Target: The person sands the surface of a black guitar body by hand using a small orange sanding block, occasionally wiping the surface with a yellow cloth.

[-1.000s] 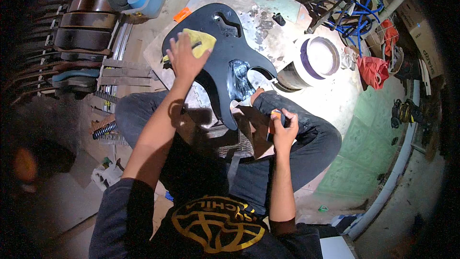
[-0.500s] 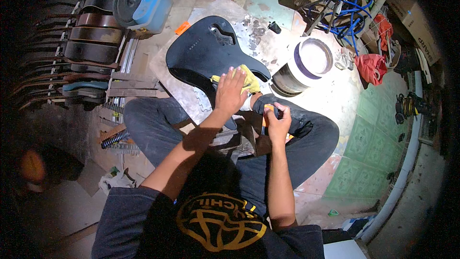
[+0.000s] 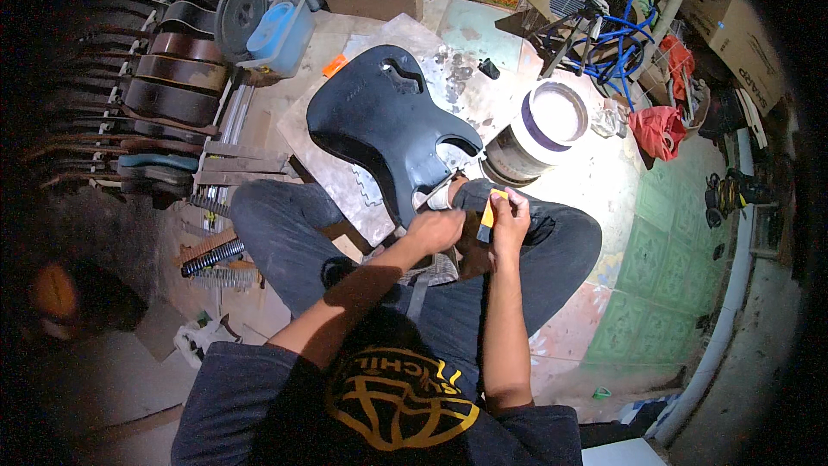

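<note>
Before my folded legs (image 3: 556, 246), centre: black guitar body (image 3: 358, 116), lying face up above a pale, stained sheet (image 3: 371, 223), broad end away from me, near point reaching toward my lap.
Face of the body: dark over all that shows, with a soft sheen; I judge the colour coat to be in place, though I cannot tell whether the surface is finished.
Open cavity (image 3: 403, 76): cut through the broad end, with no parts seen fitted in it.
Still lacking: neck, strings and hardware; none shows on the body.
Left grip (image 3: 435, 231): fingers curled at the body's near point, partly covering it; whether I touch it or enclose anything, I cannot tell.
Right grip (image 3: 511, 223): narrow, thumb and fingers pinching a yellow block (image 3: 489, 214) with a grey lower end, held over my right leg, apart from the body.
Just beside the body, right: round bucket (image 3: 517, 155), pale-rimmed, its side stained.
Beyond the broad end: orange scrap (image 3: 334, 66) to the left, small black object (image 3: 488, 68) to the right.
Farther left: translucent blue tub (image 3: 297, 45) and a row of guitars (image 3: 177, 78).
Farther right: red bag (image 3: 658, 131), tangled blue hose (image 3: 642, 30) and green floor tiles (image 3: 642, 250).
</note>
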Motion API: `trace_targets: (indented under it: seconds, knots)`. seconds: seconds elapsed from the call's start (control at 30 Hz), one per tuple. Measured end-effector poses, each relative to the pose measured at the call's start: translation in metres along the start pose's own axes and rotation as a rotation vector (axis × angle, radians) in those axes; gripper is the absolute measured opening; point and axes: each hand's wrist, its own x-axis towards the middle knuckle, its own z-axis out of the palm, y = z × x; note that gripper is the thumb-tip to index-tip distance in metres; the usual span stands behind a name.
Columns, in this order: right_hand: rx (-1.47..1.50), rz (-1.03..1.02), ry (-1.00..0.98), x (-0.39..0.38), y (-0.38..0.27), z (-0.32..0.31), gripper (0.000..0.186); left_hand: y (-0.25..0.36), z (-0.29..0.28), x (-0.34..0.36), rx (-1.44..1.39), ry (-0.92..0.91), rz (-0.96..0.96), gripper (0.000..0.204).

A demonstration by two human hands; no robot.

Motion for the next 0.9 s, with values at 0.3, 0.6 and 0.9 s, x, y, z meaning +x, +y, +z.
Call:
trace_targets:
  seconds: [0.3,0.6,0.9]
  knots:
    - [0.260,0.013,0.077,0.010,0.003,-0.019,0.029,-0.006,-0.064,-0.020,-0.625,0.287,-0.237,0.055]
    - [0.410,0.165,0.038,0.007,-0.015,-0.005,0.037,-0.111,-0.118,0.015,0.029,0.708,-0.289,0.047]
    - [0.368,0.224,0.058,0.011,-0.012,-0.003,0.038,-0.039,-0.061,0.035,0.063,0.431,-0.154,0.036]
